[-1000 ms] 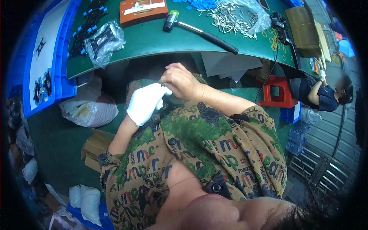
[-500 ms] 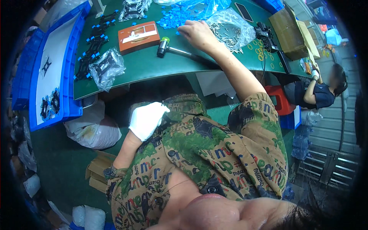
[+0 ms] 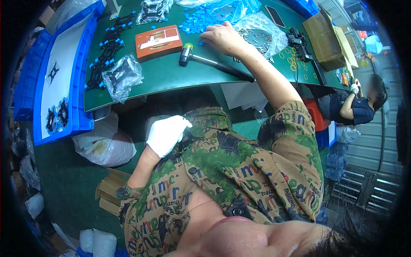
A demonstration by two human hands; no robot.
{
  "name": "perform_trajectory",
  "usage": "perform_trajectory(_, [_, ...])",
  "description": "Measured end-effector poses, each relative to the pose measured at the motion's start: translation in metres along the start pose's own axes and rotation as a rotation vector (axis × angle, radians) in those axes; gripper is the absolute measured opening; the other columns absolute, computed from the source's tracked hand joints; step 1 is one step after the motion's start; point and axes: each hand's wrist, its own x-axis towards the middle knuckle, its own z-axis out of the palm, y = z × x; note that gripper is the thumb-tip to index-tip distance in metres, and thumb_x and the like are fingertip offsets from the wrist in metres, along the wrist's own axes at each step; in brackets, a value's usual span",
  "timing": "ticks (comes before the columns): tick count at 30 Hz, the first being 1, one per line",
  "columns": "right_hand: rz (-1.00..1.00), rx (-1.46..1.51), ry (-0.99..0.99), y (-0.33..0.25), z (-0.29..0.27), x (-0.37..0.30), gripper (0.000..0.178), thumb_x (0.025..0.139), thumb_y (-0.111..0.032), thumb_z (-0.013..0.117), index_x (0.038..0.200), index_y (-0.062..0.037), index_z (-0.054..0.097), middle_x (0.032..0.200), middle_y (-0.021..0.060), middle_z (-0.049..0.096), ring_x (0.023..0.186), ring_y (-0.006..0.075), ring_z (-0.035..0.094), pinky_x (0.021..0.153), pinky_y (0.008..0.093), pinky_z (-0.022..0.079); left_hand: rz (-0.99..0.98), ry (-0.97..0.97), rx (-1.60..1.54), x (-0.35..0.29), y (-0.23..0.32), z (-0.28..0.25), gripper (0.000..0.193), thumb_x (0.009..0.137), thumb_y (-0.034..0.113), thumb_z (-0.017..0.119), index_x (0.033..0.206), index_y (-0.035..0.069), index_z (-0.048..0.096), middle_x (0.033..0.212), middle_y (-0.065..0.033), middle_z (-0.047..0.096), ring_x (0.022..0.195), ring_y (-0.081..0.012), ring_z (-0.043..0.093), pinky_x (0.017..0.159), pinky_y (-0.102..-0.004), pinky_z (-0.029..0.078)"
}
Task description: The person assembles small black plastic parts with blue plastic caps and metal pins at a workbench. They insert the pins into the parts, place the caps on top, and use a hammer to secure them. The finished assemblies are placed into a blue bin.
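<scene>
From here I see a black rectangular smartphone [image 3: 275,16] lying on the green tabletop [image 3: 171,73] near an open brown cardboard box [image 3: 323,43], and a bulging whitish plastic sack [image 3: 105,146] slumped below.

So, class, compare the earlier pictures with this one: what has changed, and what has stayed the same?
The right hand has parted from the gloved left hand and reached forward over the table, near the small blue pieces. Whether it has taken hold of anything cannot be seen. The left hand stayed back, short of the table; the hammer and orange box lie as before.
</scene>
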Motion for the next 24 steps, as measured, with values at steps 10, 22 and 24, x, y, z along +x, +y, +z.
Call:
perform_trajectory(10, [-0.189, -0.021, 0.107, 0.010, 0.010, 0.006, 0.022, 0.096, -0.033, 0.062, 0.109, -0.0188, 0.073, 0.101, 0.0011, 0.066, 0.106, 0.0206, 0.062, 0.089, 0.0423, 0.043, -0.011, 0.065, -0.111, 0.003, 0.002, 0.000, 0.025, 0.101, 0.019, 0.056, 0.097, 0.002, 0.074, 0.066, -0.0015, 0.059, 0.055, -0.0066, 0.053, 0.054, -0.0235, 0.042])
perform_trajectory(22, [-0.266, 1.062, -0.112, -0.121, -0.052, -0.089, 0.026, 0.102, -0.024, 0.051, 0.113, -0.0016, 0.061, 0.103, 0.0167, 0.064, 0.100, 0.0385, 0.064, 0.088, 0.0449, 0.052, 0.017, 0.056, 0.063, -0.001, 0.006, 0.006, 0.028, 0.101, 0.025, 0.055, 0.095, 0.005, 0.073, 0.064, -0.0036, 0.058, 0.054, -0.0109, 0.054, 0.055, -0.0272, 0.044])
perform_trajectory(24, [-0.299, 1.136, -0.230, -0.139, -0.054, -0.097, 0.026, 0.104, -0.026, 0.050, 0.109, -0.0026, 0.061, 0.104, 0.0162, 0.064, 0.099, 0.0372, 0.064, 0.088, 0.0457, 0.052, -0.030, 0.048, 0.052, -0.002, 0.006, 0.008, 0.028, 0.101, 0.026, 0.055, 0.096, 0.005, 0.074, 0.063, -0.0037, 0.058, 0.055, -0.0111, 0.054, 0.055, -0.0274, 0.044])
